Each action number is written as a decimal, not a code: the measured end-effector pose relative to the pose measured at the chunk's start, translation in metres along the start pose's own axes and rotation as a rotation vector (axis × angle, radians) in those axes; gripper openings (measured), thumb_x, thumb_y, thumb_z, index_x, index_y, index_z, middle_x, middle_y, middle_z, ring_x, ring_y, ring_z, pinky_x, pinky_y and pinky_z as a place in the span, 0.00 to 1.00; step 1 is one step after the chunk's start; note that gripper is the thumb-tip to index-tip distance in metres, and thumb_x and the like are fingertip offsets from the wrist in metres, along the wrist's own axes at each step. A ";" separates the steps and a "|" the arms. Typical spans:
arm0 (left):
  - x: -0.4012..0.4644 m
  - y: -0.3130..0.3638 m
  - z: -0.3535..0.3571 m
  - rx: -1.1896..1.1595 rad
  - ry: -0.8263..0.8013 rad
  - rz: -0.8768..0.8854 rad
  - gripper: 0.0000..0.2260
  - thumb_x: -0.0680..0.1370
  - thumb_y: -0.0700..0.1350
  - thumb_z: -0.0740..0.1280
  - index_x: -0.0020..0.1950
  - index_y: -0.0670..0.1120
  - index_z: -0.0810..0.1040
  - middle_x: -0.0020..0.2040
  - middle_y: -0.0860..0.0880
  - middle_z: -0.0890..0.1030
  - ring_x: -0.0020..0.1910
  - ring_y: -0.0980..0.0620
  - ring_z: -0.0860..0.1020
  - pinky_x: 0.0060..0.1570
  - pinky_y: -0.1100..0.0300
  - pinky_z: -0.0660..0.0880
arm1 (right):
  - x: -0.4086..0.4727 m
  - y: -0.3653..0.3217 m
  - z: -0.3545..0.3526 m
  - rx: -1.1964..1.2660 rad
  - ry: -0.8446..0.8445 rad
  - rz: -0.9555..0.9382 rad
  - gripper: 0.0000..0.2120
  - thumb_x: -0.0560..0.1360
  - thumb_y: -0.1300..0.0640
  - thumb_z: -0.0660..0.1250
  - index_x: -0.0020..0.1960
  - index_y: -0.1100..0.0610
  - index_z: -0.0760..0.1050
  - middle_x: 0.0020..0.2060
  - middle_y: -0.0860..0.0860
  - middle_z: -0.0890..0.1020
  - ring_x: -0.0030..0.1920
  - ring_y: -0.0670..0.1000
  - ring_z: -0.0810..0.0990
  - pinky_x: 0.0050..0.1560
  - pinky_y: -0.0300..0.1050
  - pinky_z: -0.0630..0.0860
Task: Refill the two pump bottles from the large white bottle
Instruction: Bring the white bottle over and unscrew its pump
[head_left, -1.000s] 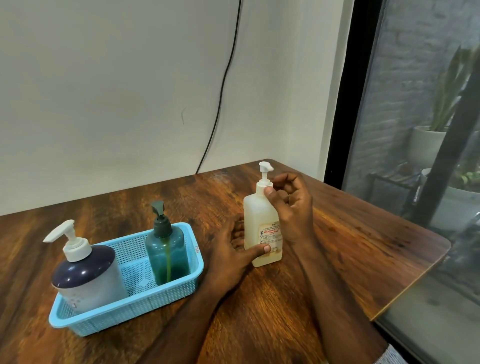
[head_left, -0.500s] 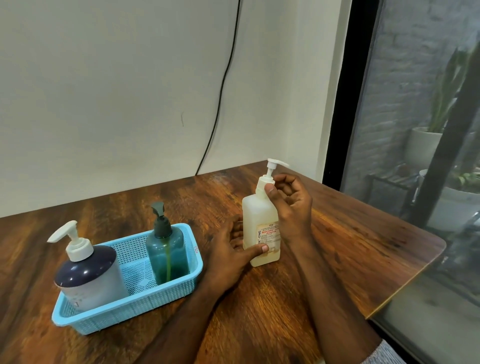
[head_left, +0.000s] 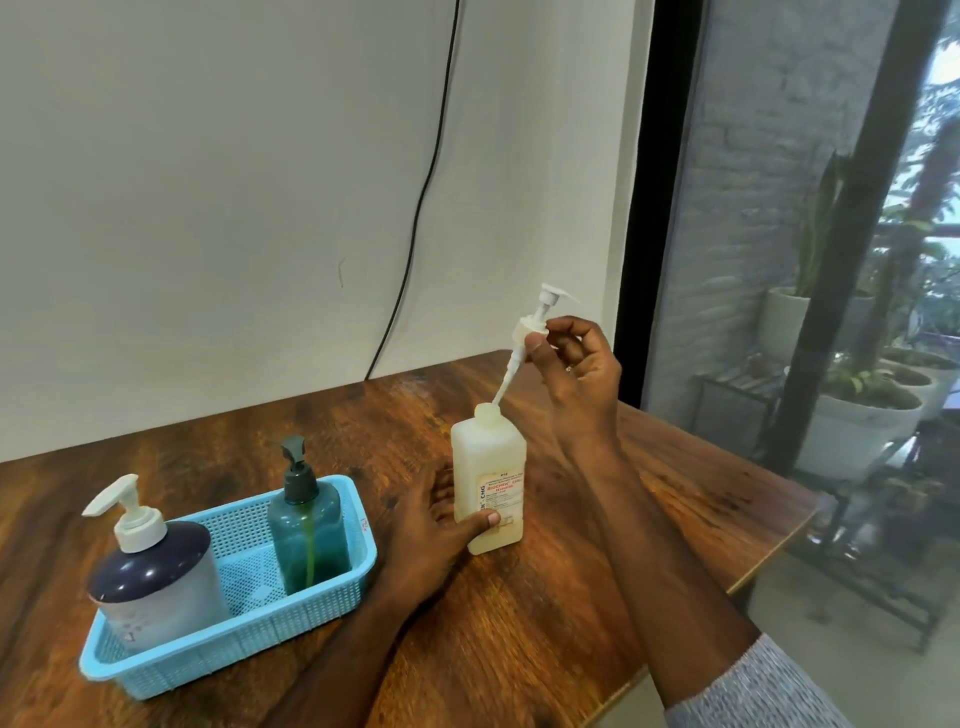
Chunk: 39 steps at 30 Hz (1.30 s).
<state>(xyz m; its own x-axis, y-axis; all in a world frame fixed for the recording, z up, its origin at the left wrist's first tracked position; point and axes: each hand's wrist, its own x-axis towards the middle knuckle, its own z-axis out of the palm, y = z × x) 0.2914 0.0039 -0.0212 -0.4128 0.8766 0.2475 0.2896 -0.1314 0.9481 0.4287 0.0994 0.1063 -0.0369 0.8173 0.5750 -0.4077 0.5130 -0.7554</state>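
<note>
Pump head (head_left: 540, 317) is now unscrewed and lifted from the large white bottle (head_left: 488, 483); half a second ago it still sat on the neck. So the bottle is open for pouring. Right hand (head_left: 576, 364) pinches the collar with its fingers; the dip tube (head_left: 506, 382) slants down-left into the neck. Left hand (head_left: 431, 535) grips the upright bottle, just right of the blue basket (head_left: 228, 644) on the desk (head_left: 545, 623).

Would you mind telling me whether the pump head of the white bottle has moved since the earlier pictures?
Yes. The pump head, pinched by the right hand, has risen off the neck of the white bottle, which the left hand holds on the table.
</note>
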 end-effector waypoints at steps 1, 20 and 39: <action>0.000 0.000 0.000 0.003 0.001 0.000 0.29 0.68 0.46 0.80 0.63 0.59 0.71 0.58 0.61 0.79 0.55 0.62 0.80 0.43 0.67 0.80 | 0.004 -0.005 -0.001 -0.001 0.013 -0.017 0.10 0.74 0.62 0.74 0.53 0.54 0.76 0.49 0.51 0.84 0.50 0.48 0.85 0.49 0.45 0.82; -0.005 -0.005 -0.003 0.051 0.035 0.003 0.35 0.56 0.71 0.78 0.60 0.69 0.73 0.62 0.61 0.81 0.58 0.57 0.82 0.55 0.49 0.82 | 0.063 -0.016 -0.067 -0.116 -0.008 0.152 0.05 0.77 0.55 0.72 0.50 0.51 0.76 0.46 0.51 0.86 0.46 0.52 0.85 0.39 0.43 0.75; 0.001 -0.002 0.002 0.171 0.072 -0.022 0.33 0.70 0.52 0.79 0.72 0.55 0.69 0.69 0.51 0.77 0.60 0.54 0.78 0.51 0.57 0.80 | 0.014 0.088 -0.130 -1.300 -0.355 0.199 0.06 0.75 0.54 0.70 0.49 0.45 0.74 0.47 0.46 0.79 0.47 0.48 0.76 0.41 0.43 0.68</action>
<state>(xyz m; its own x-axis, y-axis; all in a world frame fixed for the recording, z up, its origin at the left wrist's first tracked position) 0.2920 0.0057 -0.0235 -0.4795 0.8423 0.2462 0.4197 -0.0263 0.9073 0.5104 0.1897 0.0067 -0.3045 0.8961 0.3230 0.7713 0.4309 -0.4684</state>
